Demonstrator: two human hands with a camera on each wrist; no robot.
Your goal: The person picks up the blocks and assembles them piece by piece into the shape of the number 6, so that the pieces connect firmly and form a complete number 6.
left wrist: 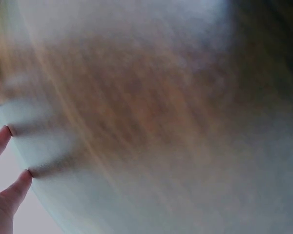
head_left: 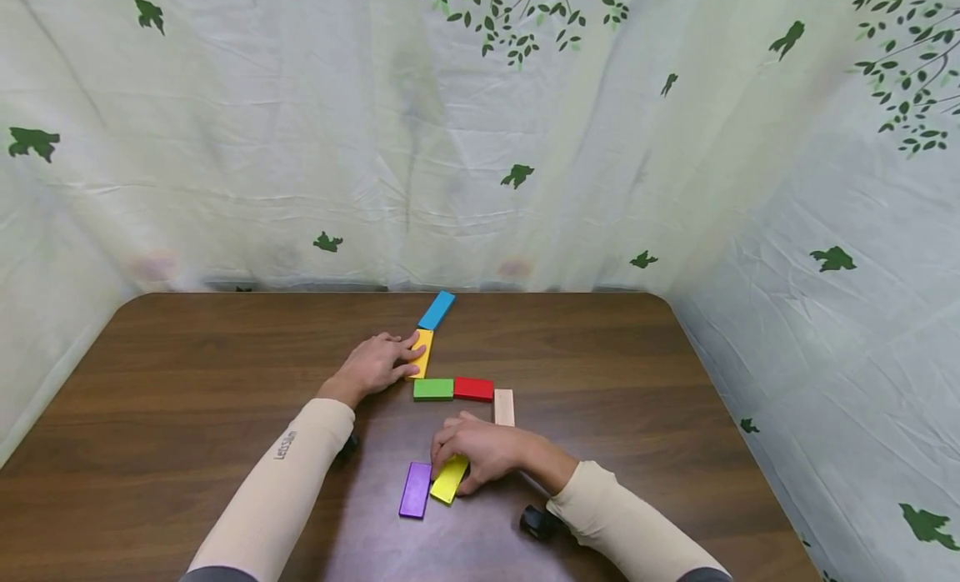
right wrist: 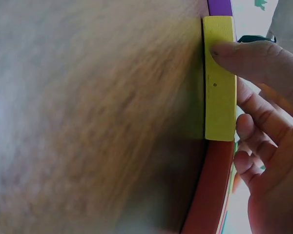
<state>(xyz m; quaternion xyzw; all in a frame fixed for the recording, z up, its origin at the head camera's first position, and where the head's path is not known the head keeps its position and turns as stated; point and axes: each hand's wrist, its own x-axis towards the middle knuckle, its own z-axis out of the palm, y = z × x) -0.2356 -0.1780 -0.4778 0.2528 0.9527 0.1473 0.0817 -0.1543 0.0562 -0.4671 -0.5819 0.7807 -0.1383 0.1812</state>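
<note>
Yellow block (head_left: 448, 482) lies far from the back edge of the bench (head_left: 187, 382), by a purple block (head_left: 416, 490). The right hand (head_left: 486, 449) pinches it. The left hand (head_left: 375, 363), fingers spread, touches an orange block (head_left: 425, 353).

I'm finding bare tabletop (head_left: 225, 357) running left of my left hand (head_left: 375, 363); the blue block (head_left: 437, 310) beyond and green block (head_left: 433, 389) nearer are hemming it in. The purple block (head_left: 415, 490) is crowding the left of my right hand (head_left: 483, 449), the plain block (head_left: 504, 407) its far side; room is lying rightward.
</note>
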